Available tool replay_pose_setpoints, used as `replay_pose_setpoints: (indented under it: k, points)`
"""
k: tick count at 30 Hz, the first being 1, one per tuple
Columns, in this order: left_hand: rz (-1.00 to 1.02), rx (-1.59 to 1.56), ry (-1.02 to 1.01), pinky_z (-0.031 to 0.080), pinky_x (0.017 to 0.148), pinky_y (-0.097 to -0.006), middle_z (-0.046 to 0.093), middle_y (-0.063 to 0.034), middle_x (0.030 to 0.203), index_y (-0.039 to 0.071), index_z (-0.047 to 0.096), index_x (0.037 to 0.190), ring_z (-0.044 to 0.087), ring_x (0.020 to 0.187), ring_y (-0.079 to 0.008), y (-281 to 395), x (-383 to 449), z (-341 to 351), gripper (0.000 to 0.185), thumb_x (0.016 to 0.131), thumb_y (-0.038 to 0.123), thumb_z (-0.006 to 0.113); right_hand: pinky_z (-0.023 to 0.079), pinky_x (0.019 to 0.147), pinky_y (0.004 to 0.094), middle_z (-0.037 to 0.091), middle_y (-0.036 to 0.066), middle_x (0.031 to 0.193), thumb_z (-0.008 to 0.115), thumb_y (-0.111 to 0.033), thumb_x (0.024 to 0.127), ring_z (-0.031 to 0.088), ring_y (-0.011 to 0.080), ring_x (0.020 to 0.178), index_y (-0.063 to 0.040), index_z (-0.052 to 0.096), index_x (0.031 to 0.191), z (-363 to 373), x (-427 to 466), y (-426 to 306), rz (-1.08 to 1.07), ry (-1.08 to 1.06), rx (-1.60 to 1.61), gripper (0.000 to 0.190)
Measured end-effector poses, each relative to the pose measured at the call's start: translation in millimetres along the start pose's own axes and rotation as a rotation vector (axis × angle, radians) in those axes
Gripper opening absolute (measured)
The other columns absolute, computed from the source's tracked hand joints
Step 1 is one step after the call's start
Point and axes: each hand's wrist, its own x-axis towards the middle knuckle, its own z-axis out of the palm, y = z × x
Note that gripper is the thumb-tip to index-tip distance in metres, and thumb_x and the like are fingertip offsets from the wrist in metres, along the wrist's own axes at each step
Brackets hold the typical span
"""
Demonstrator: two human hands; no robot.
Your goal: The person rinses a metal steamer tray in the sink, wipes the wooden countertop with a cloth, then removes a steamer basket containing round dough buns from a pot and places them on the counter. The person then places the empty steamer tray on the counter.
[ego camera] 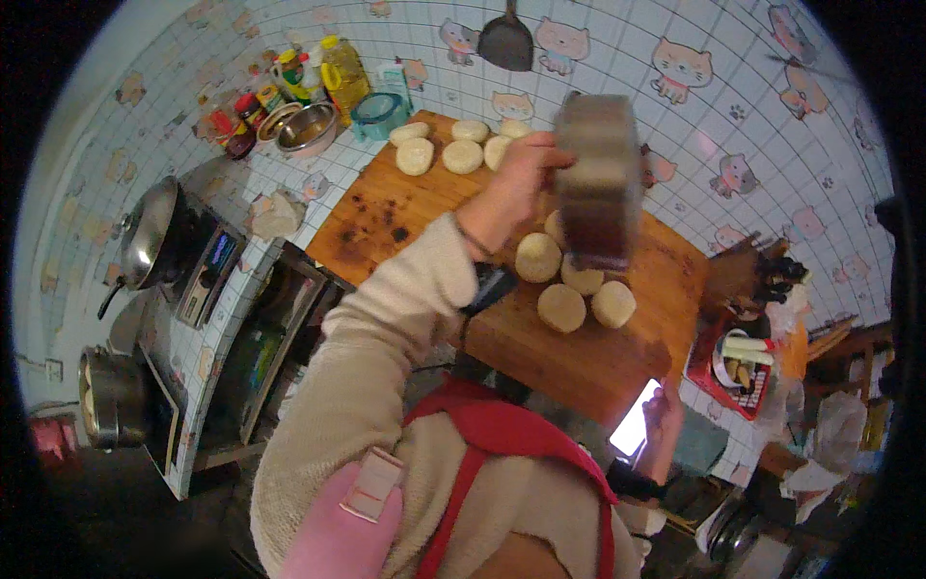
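Note:
My left hand, on a tan-sleeved arm that crosses the view, grips a blurred grey-brown object, perhaps a container. It is raised over a wooden board and hides part of it. Several pale, round, flattened dough pieces lie below it on the board. More dough pieces lie along the board's back edge, partly hidden behind my left hand. At the board's front right corner, my right hand holds a phone with a bright screen.
A metal bowl, a teal container and an oil bottle stand at the back left. A wok is near a cooker at left. A knife block and a red basket are at right.

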Motion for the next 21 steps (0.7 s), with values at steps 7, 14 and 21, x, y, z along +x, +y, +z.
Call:
replay_pose_setpoints:
  k: [7,14,21]
  points:
    - [0.053,0.532,0.187,0.041,0.056,-0.0244,0.053,-0.0004,0.069,0.005,0.054,0.077,0.052,0.062,-0.0125,96.5,-88.8,-130.8,0.012,0.066,0.000,0.056,0.040,0.043,0.0195,0.052,-0.002,0.062,0.052,-0.020,0.081,0.049,0.0074,0.049,-0.011,0.052,0.088,-14.3,-4.6,2.8,-0.044,-0.005,-0.128,0.011]
    - [0.240,1.780,0.489,0.043,0.057,-0.0385,0.057,-0.0144,0.066,0.001,0.051,0.079,0.056,0.062,-0.0306,95.5,-115.9,-236.3,0.016,0.069,0.013,0.054,0.040,0.044,0.0210,0.054,0.000,0.067,0.052,-0.014,0.081,0.051,0.0070,0.056,-0.008,0.052,0.092,3.7,-5.2,14.4,-0.055,-0.032,0.038,0.013]
    - [-0.113,2.039,0.416,0.043,0.064,-0.0447,0.058,-0.0183,0.077,0.004,0.054,0.078,0.055,0.073,-0.0366,40.5,-122.0,-301.4,0.015,0.068,0.012,0.048,0.038,0.046,0.0215,0.055,0.002,0.078,0.053,-0.014,0.080,0.051,0.0089,0.060,-0.004,0.051,0.093,24.0,-3.8,23.9,-0.143,-0.039,-0.165,0.017]
